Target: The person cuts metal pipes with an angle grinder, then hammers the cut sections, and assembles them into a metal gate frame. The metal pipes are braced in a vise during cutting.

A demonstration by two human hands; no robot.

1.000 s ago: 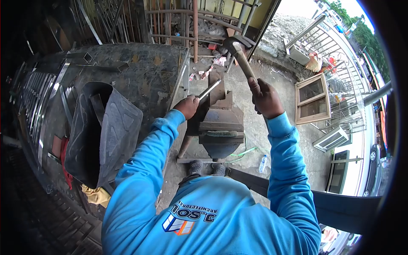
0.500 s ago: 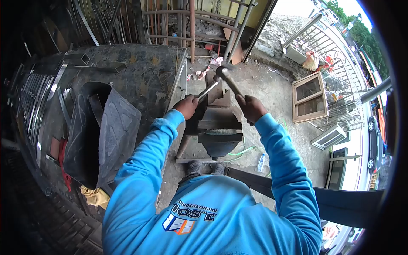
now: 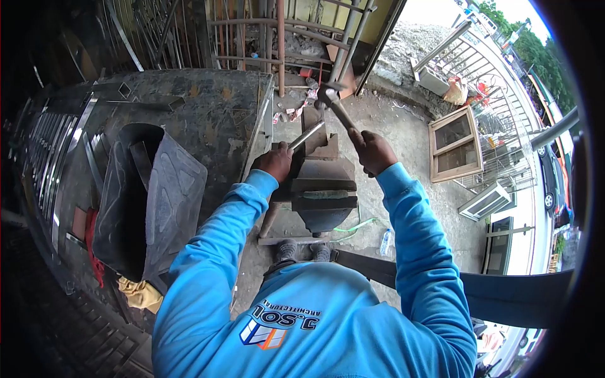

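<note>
My left hand [image 3: 276, 162] is closed around a thin metal rod [image 3: 307, 137], which slants up and right over the rear part of a bench vise [image 3: 324, 175]. My right hand [image 3: 373, 152] grips the wooden handle of a hammer [image 3: 341, 114]. The hammer's head is above the far end of the vise, slightly beyond the rod's tip. Whether the rod's tip touches the metal beneath it is too small to tell. The vise jaws lie between and below my hands.
On the left, a dark worktable [image 3: 214, 94] bears a black rubbery container [image 3: 173, 195] and metal tubes. A wood-framed panel [image 3: 455, 143] leans at the right. A plastic bottle [image 3: 386, 242] lies on the floor near the vise, and metal racks stand behind.
The hammer's head has risen a little away from the rod's tip. My left hand and the rod have shifted slightly, and the whole view has moved a bit.
</note>
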